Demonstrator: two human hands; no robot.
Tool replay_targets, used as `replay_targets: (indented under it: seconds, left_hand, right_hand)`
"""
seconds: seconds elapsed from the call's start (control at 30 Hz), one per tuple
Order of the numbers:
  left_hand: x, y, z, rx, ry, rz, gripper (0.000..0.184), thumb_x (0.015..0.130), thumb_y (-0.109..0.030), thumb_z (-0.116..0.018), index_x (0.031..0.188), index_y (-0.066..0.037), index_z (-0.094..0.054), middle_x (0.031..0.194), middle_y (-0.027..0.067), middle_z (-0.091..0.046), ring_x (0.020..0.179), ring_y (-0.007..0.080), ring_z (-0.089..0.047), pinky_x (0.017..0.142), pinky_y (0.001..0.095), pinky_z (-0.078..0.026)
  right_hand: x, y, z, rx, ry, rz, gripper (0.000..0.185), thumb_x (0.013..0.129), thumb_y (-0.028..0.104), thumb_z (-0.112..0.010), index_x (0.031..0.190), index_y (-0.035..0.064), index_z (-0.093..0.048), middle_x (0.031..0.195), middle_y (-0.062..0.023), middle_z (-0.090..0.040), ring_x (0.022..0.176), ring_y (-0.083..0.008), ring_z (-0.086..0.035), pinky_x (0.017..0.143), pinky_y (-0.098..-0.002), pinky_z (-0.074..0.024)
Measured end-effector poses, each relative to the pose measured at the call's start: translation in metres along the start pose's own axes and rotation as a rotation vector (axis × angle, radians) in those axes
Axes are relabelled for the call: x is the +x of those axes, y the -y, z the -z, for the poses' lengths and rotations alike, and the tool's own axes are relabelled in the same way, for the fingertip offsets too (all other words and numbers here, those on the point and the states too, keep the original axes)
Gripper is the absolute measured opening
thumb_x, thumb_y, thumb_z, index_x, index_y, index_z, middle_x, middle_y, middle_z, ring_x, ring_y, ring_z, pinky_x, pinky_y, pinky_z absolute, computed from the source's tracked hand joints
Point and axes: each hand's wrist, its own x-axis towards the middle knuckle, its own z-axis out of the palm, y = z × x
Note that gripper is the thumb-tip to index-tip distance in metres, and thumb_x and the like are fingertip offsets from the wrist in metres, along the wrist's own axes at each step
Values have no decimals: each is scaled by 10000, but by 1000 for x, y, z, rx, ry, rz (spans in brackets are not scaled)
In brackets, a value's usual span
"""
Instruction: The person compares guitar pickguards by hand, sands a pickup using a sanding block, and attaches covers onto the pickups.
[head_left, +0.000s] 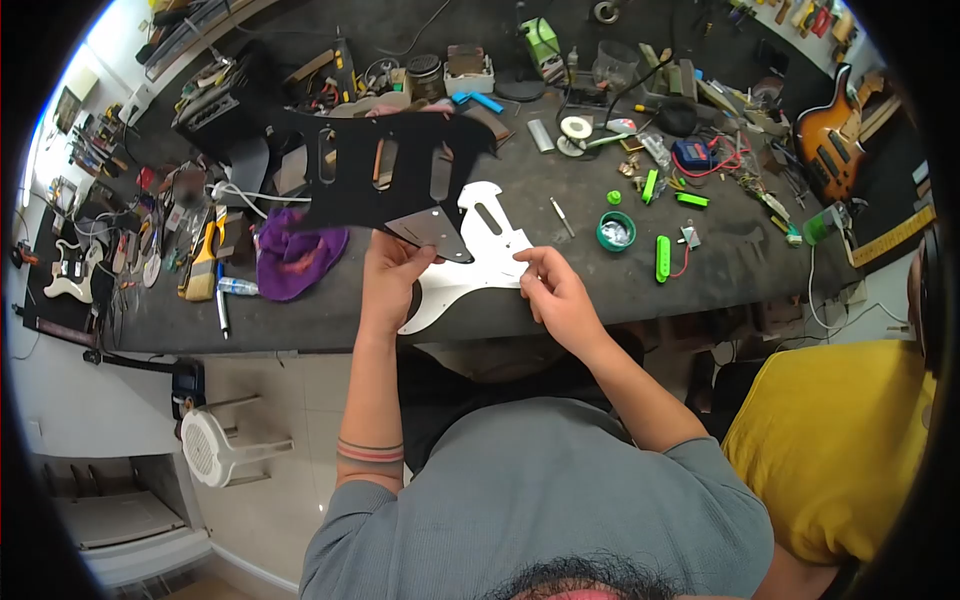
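Note:
My left hand [397, 272] pinches the lower corner of a black guitar pickguard [350, 190], raised and tilted above the bench. It has three long pickup slots, and a silvery plate [428, 232] covers its lower corner by my thumb. Behind and beneath it, a white pickguard [465, 293] lies near the bench's front edge, partly hidden by the black one. My right hand [555, 290] has its thumb and forefinger closed on the white pickguard's right edge. A thin pen-like tool [562, 216] and a green round tub [615, 232] lie to the right.
Bright green pickup covers [663, 258] and a blue multimeter [692, 153] with red leads lie at right. A purple cloth [295, 258] and a brush [203, 272] are at left. A sunburst guitar body [835, 140] stands at far right. A person in a yellow shirt [835, 440] is beside me.

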Motion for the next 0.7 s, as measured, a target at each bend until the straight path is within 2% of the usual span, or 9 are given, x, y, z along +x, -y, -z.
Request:
replay_targets:
  seconds: [0.1,0.27,0.37,0.57,0.7]
  left_hand:
    - [11,-2,-4,58,59,-55,464,982,124,-647,1415,-14,-554,1214,94,-731,1059,186,-718,922,354,-597]
    - [8,-19,-34,-7,80,-62,453,967,150,-653,1383,-7,-565,1161,78,-732,1052,157,-710,927,343,-590]
    - [3,-14,-29,-1,130,-15,369,997,94,-675,1330,-8,-552,1164,98,-739,1037,153,-699,914,332,-577]
    - [-2,-16,-27,-12,158,1,355,1004,-35,-734,1315,4,-566,1147,95,-742,1013,135,-693,833,304,-562]
    - [-3,-18,-27,-9,157,18,352,1005,-16,-720,1319,5,-562,1148,97,-741,1015,137,-694,833,307,-567]
  right_hand:
    - [13,6,4,77,45,19,321,1124,128,-580,1422,10,-570,927,-10,-592,637,-50,-518,556,-232,-405]
    - [16,-1,3,64,140,-28,299,1140,120,-558,1416,8,-573,942,-27,-613,693,-70,-532,615,-241,-455]
    - [14,-3,4,84,126,-15,298,1142,120,-554,1419,13,-576,931,-25,-609,690,-69,-534,615,-244,-456]
    - [13,-3,7,93,134,-21,293,1144,120,-553,1417,20,-587,941,-18,-619,682,-61,-544,595,-227,-441]
    - [12,-4,5,57,130,-1,273,1138,101,-549,1392,16,-602,924,-20,-620,686,-72,-544,611,-242,-454]
